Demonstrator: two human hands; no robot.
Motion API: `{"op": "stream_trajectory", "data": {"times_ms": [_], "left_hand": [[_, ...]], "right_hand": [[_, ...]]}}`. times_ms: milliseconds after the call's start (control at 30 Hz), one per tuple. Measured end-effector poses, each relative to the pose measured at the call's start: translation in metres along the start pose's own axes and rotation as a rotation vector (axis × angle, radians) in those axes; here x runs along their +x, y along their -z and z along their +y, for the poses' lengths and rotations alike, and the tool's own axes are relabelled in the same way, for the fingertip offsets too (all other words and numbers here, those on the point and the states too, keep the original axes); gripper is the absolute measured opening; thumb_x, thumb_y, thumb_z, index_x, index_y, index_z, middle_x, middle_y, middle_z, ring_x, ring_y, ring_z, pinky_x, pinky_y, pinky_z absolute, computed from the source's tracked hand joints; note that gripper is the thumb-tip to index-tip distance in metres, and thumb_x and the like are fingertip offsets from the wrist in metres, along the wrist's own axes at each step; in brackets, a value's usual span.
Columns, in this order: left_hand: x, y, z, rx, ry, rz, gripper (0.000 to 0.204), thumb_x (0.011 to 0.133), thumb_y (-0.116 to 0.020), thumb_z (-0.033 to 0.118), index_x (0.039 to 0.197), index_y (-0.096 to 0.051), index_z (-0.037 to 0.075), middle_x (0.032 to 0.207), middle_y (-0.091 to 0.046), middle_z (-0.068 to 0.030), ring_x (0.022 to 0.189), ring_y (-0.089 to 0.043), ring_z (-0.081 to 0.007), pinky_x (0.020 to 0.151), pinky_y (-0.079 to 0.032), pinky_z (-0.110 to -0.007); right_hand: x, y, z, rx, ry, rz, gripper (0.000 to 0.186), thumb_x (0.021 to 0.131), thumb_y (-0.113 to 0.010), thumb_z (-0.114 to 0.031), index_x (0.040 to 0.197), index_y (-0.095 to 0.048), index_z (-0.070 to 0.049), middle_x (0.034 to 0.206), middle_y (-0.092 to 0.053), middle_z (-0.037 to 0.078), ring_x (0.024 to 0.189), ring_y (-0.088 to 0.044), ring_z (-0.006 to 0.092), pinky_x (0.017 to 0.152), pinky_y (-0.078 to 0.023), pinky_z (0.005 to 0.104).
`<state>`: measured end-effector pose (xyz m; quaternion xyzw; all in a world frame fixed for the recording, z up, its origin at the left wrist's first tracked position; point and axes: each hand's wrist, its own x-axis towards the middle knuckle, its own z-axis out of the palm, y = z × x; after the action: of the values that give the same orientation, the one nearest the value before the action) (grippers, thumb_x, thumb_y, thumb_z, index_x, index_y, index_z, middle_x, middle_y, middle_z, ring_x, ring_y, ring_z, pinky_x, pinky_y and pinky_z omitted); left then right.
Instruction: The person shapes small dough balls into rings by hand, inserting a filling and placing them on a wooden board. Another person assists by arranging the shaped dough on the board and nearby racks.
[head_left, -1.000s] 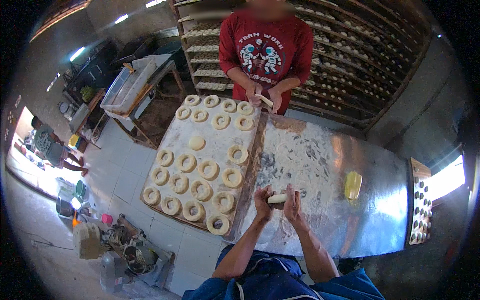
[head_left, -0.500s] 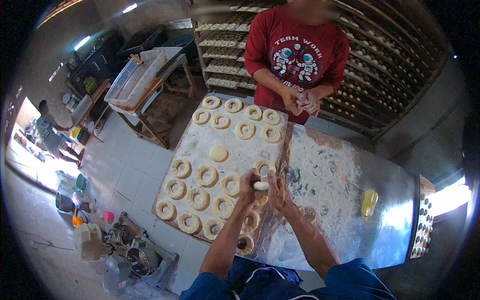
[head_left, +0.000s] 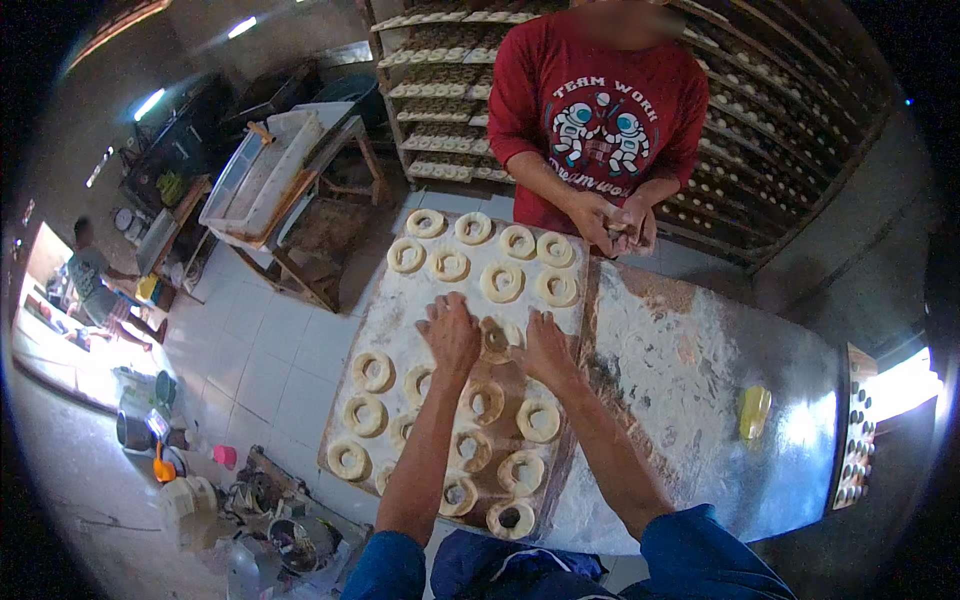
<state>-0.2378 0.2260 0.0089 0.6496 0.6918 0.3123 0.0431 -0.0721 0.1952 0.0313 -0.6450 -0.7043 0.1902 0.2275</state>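
Both hands have gone farther across the board than half a second ago, when they held dough between them above it; now one ring lies on the board between the left hand and the right hand. The left hand's fingers are spread and grip nothing, palm down just left of the ring. The right hand's fingers point away from the body, its thumb apart and close to the ring; whether the thumb touches, one cannot tell.

The board bears a group of eight rings at the far end and more rings near the body, some partly hidden by the left forearm. Trays of pale dough fill the rack behind a co-worker, whose hands are together; what they hold is unclear. A whitish tub stands on a wooden frame, its contents too indistinct to name. The side tray carries rows of small pieces.

The board's left edge stands over tiled floor; its right edge runs along the metal table. Bare, floured board lies left of the left hand. Right of the right hand, the floured table is open as far as a yellow pack.
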Motion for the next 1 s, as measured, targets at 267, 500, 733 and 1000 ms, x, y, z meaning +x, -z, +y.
{"op": "stream_trajectory", "data": {"times_ms": [267,500,733,1000], "left_hand": [[0.003,0.015,-0.065,0.276,-0.292,-0.468,0.036,0.076,-0.075,0.019,0.106,-0.058,0.008,0.102,-0.057,-0.0122,0.096,-0.054,-0.0321,0.078,-0.046,-0.048],[-0.054,0.071,0.012,-0.565,0.074,-0.319,0.026,0.077,-0.077,0.013,0.092,-0.060,0.001,0.090,-0.066,-0.0152,0.080,-0.066,-0.0251,0.071,-0.052,-0.035],[-0.219,0.001,0.156,-0.939,0.166,-0.712,0.030,0.085,-0.072,0.015,0.108,-0.065,-0.003,0.098,-0.069,-0.0119,0.088,-0.066,-0.0172,0.075,-0.054,-0.030],[-0.308,-0.023,0.208,-0.812,0.034,-0.782,0.028,0.089,-0.067,0.017,0.108,-0.062,-0.003,0.103,-0.066,-0.0175,0.095,-0.066,-0.0258,0.079,-0.055,-0.036]], "right_hand": [[-0.009,-0.002,0.005,-0.227,0.110,-0.173,0.048,0.082,-0.056,-0.017,0.125,-0.052,0.004,0.119,-0.059,0.025,0.119,-0.049,0.0421,0.101,-0.038,0.0558],[-0.120,0.026,0.033,0.340,0.057,0.105,0.044,0.086,-0.064,-0.018,0.126,-0.053,-0.003,0.119,-0.060,0.022,0.115,-0.054,0.0363,0.100,-0.042,0.0470],[-0.247,0.079,0.107,0.668,-0.434,0.146,0.033,0.084,-0.067,-0.019,0.110,-0.064,0.003,0.093,-0.070,0.015,0.084,-0.066,0.0209,0.076,-0.051,0.0374],[-0.309,0.103,0.218,-0.183,-0.313,0.421,0.028,0.071,-0.074,-0.013,0.097,-0.067,-0.004,0.083,-0.067,0.018,0.079,-0.064,0.0357,0.076,-0.049,0.0455]]}}
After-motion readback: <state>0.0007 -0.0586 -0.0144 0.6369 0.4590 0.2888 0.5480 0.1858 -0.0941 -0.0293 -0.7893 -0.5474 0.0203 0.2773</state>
